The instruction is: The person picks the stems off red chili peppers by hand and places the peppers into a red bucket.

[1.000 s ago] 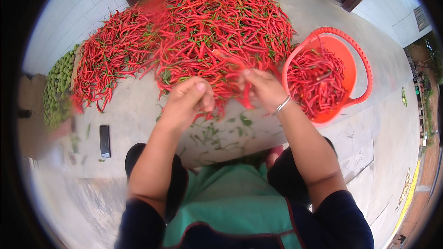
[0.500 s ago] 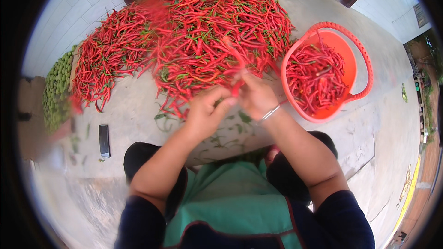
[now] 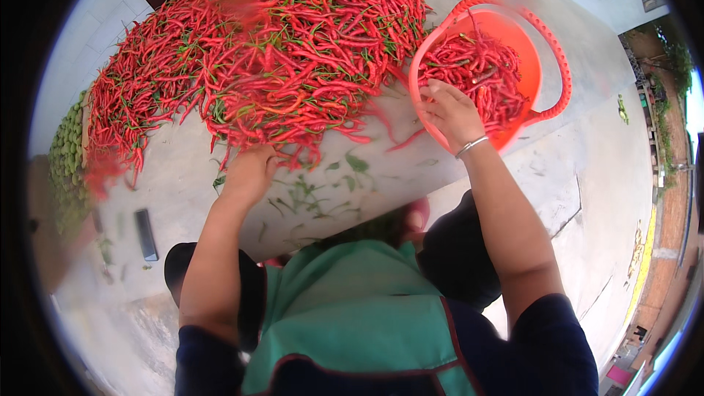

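Observation:
A large heap of red chili peppers (image 3: 308, 51), many with green stems, lies on the pale floor in front of me. My left hand (image 3: 250, 176) is at the heap's near edge, its fingers curled and closed on a chili pepper, mostly hidden by the hand. To the right stands a red-orange bucket (image 3: 534, 51) partly filled with red chili peppers (image 3: 488, 73). Over the bucket's near left rim is my right hand (image 3: 451, 114), its fingers loosely bent and apart, with nothing seen in them. A silvery bracelet (image 3: 471, 147) circles my right wrist.
Green stems and leaf bits (image 3: 308, 198) are scattered on the floor between the heap and my green apron (image 3: 359, 293). A dark phone (image 3: 146, 235) lies at the left. Farther left is a pile of green produce (image 3: 67, 150). The bucket's raised handle (image 3: 561, 66) arches over its right side.
My hands were together in front of the heap, on a red chili pepper. They have parted: the right went to the bucket and opened, the left to the heap's edge. The view has shifted.

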A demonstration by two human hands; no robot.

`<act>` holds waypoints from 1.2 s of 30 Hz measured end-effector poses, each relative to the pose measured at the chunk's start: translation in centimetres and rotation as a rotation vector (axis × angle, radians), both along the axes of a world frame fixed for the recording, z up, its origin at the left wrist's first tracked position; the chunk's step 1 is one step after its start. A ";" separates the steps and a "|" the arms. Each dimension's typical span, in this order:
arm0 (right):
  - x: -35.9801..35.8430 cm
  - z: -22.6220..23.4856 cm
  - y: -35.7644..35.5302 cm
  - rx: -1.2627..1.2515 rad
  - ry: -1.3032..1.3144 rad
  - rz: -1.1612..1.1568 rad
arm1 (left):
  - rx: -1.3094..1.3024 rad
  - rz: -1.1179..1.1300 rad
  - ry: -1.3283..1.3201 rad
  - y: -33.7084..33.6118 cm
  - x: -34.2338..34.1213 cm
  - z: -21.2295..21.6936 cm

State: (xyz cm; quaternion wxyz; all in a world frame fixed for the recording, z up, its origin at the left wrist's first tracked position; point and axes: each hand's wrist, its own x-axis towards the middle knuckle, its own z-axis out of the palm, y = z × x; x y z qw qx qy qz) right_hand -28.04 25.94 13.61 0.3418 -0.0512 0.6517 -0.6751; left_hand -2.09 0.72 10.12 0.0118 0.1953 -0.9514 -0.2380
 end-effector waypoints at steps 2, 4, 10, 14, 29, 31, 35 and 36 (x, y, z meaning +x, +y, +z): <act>1.2 -3.5 -0.5 0.512 0.431 0.668 | -0.064 -0.010 -0.102 -0.8 0.9 -0.7; 2.5 -8.1 -1.1 1.047 0.889 0.971 | -0.092 -0.019 -0.173 -1.3 2.0 -0.9; -0.8 -20.8 4.4 1.350 1.210 0.626 | 0.061 -0.103 -0.146 -1.1 1.0 -0.1; 1.3 -14.9 -1.1 1.110 0.850 0.466 | 0.090 -0.091 -0.135 -1.7 2.1 0.4; 2.4 -16.0 -8.4 0.987 0.844 0.430 | 0.171 -0.172 -0.028 -1.2 -0.3 2.9; 0.5 -19.5 -7.6 0.978 0.725 0.400 | 0.171 -0.219 0.012 -0.5 -0.8 3.5; 2.1 -20.4 -8.3 0.944 0.630 0.359 | 0.153 -0.213 -0.008 -0.6 1.5 3.3; 2.6 -20.2 -8.0 0.953 0.626 0.362 | 0.144 -0.198 -0.025 -1.2 2.3 3.4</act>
